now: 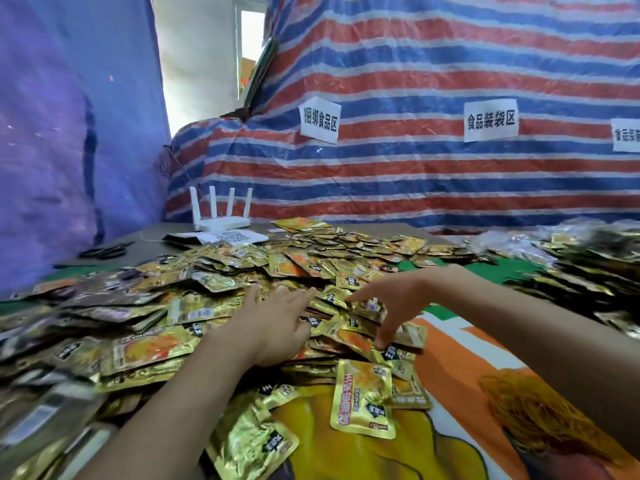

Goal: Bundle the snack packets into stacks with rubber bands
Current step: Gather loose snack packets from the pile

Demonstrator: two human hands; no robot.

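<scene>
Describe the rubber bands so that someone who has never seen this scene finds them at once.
Start from the big heap of gold snack packets in front of the striped tarpaulin. On the heap's near right side lies bare orange printed cloth. The rubber bands are the yellow-orange tangle on that cloth: thin loose loops, not flat foil pouches.

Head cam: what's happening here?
A person is working a big loose pile of gold snack packets. The left hand rests flat on the pile, fingers straight. The right hand pinches a few packets between thumb and fingers, seemingly gathering a stack. A heap of rubber bands lies untouched at right. No bundle near the hands.
</scene>
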